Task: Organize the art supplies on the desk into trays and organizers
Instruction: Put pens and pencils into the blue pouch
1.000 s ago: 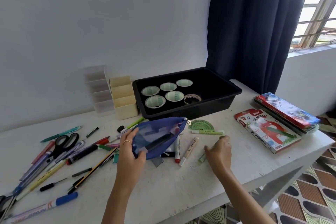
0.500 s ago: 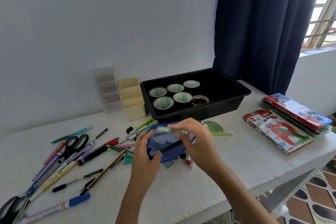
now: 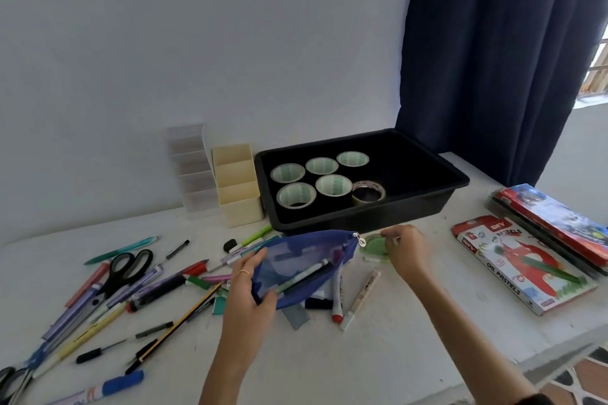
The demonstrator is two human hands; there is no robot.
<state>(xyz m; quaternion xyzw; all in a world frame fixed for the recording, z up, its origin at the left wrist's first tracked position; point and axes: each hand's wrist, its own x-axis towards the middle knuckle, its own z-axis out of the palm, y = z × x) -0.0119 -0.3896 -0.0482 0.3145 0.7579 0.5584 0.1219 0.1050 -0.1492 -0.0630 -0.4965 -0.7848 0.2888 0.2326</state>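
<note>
White desk, pens scattered. Left hand gripping blue pouch open for loading; right hand curled at green protractor, grasp unclear.

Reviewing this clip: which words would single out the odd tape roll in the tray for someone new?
At the back of the white desk sits a black plastic tray holding six tape rolls. Look at the front row's right end: the pale translucent tape roll. Its centre looks dark, while the five other rolls have green-printed white cores.
</note>
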